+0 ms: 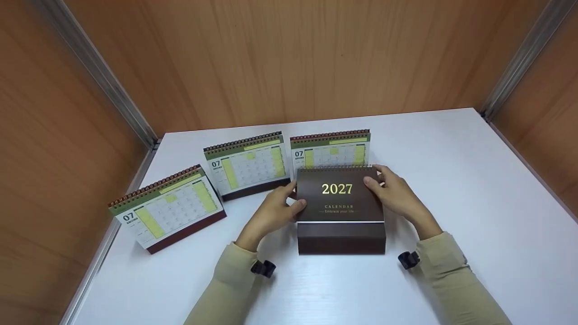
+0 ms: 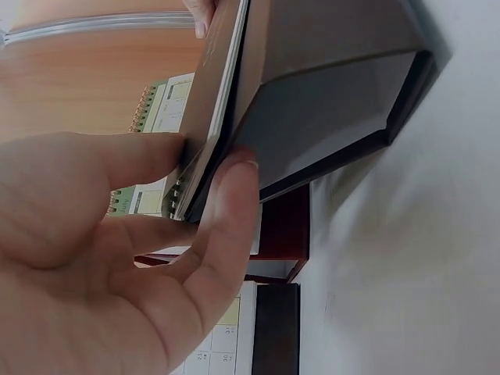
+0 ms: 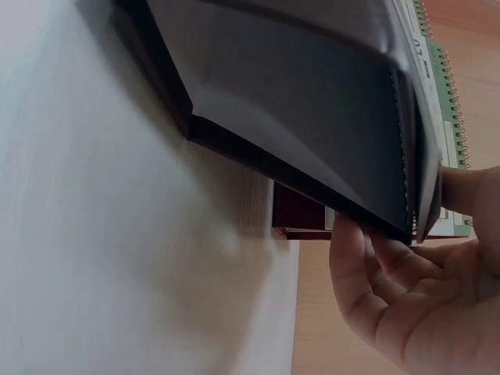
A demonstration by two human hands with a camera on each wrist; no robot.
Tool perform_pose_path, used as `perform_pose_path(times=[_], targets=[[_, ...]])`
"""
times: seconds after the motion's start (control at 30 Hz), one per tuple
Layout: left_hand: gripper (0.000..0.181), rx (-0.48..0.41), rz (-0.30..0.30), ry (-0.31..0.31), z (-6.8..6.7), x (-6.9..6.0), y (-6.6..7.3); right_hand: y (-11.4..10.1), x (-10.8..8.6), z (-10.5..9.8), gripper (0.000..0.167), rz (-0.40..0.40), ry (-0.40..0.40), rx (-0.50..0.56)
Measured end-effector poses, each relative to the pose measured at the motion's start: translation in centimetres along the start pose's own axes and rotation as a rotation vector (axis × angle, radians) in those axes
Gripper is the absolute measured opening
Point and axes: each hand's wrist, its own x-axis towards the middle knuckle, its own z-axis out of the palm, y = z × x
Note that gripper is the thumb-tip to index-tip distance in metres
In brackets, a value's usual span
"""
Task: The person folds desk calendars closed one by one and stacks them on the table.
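While upright, brown calendar in the pinch grip of left hand and right hand.

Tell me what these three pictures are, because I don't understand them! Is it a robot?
No robot, just a person's two bare hands. The wide picture comes from a camera on the person's head, looking down. The other two come from cameras worn on the wrists, so things look tilted.

On the white table stand three calendars showing 07: one at the left, one beside it and one behind the brown calendar. That brown one says 2027 in gold. The left hand and right hand hold its two sides.
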Motion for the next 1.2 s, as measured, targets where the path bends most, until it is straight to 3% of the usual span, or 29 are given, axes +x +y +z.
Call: perform_pose_path(times=[0.43,0.77,1.2], targets=[[0.067,-0.005,0.005,-0.014,-0.06,-0.06,-0.17,-0.1,-0.02,-0.34,0.064,0.043,-0.064,-0.004],[0.062,0.0,-0.013,-0.068,0.09,-0.03,-0.44,0.1,-0.32,-0.36,0.054,0.004,-0.115,-0.016],[0.063,0.038,-0.022,-0.077,0.14,-0.05,-0.6,0.07,-0.45,-0.42,0.06,0.01,-0.148,-0.042]])
